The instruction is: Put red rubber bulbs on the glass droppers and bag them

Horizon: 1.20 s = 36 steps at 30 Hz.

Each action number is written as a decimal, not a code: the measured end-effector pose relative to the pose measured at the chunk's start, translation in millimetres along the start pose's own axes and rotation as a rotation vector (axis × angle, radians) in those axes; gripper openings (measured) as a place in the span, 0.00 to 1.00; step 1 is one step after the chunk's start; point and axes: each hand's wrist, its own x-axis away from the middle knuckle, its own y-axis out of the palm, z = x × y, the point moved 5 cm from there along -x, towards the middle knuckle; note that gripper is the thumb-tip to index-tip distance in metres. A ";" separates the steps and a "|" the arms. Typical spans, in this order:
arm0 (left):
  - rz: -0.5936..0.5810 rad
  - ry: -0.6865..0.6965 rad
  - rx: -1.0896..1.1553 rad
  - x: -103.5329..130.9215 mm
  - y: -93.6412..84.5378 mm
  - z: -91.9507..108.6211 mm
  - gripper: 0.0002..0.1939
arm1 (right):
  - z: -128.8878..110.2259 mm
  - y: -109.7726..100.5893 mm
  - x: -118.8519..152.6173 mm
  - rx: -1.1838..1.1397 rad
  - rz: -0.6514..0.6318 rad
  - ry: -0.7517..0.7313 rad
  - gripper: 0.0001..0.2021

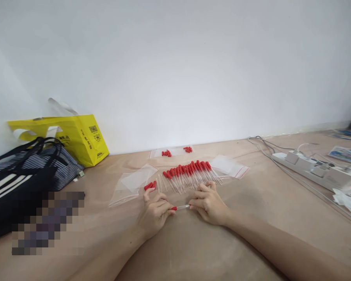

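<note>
Between my two hands lies a clear dropper tube (183,207) with a red rubber bulb (174,208) at its left end. My left hand (155,210) pinches the bulb, and my right hand (208,203) grips the other end of the tube. Just beyond them a row of droppers (190,173) with red bulbs fans out, tips toward me. Several bare clear tubes (161,183) lie at the row's left end. Loose red bulbs (150,185) rest close to my left fingertips.
Clear zip bags lie left (131,185) and right (229,167) of the row. Another bag (175,151) with red bulbs is near the wall. A yellow bag (87,136) and a striped bag (67,164) stand left. A power strip (316,171) with cables sits right.
</note>
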 end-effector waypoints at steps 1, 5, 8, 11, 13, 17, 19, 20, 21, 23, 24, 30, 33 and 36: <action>0.007 0.011 0.003 0.3 -0.1 0.4 0.10 | 0.3 -0.1 0.2 0.005 -0.003 -0.003 0.08; -0.038 0.030 -0.043 0.5 -0.4 -0.5 0.06 | 0.8 -0.4 1.9 0.014 -0.017 0.007 0.07; -0.085 -0.021 -0.126 0.2 -2.2 -8.1 0.07 | 2.1 2.2 2.4 0.006 -0.046 0.063 0.08; -0.045 -0.194 -0.242 0.4 -8.4 -25.6 0.15 | 11.3 5.9 -2.8 -0.006 -0.016 0.254 0.10; 0.001 -0.322 -0.325 1.5 -12.8 -38.9 0.14 | 21.5 9.4 -10.4 -0.002 0.035 0.438 0.12; 0.010 -0.442 -0.429 4.4 -15.1 -59.4 0.10 | 40.3 19.8 -31.6 0.037 0.109 0.753 0.13; 0.003 -0.467 -0.452 6.0 -15.2 -67.0 0.09 | 46.9 25.1 -41.3 0.063 0.118 0.850 0.13; 0.000 -0.476 -0.461 6.6 -15.3 -70.2 0.08 | 49.4 27.5 -45.0 0.074 0.115 0.885 0.13; -0.003 -0.485 -0.467 7.2 -15.3 -73.0 0.08 | 51.4 29.7 -47.8 0.085 0.108 0.911 0.13; -0.016 -0.504 -0.479 8.0 -14.9 -77.9 0.08 | 53.7 33.4 -51.3 0.107 0.090 0.933 0.12; -0.023 -0.512 -0.484 8.4 -14.6 -79.9 0.08 | 54.3 34.9 -52.3 0.116 0.082 0.930 0.12; -0.053 -0.526 -0.477 10.9 -10.8 -87.7 0.09 | 58.6 39.6 -50.8 0.122 0.046 0.921 0.14; -0.038 -0.523 -0.476 10.3 -10.7 -87.2 0.08 | 56.3 35.9 -50.2 0.138 0.090 0.891 0.13; -0.037 -0.505 -0.480 7.1 -10.1 -85.0 0.08 | 42.7 33.8 -56.5 0.114 0.147 0.766 0.11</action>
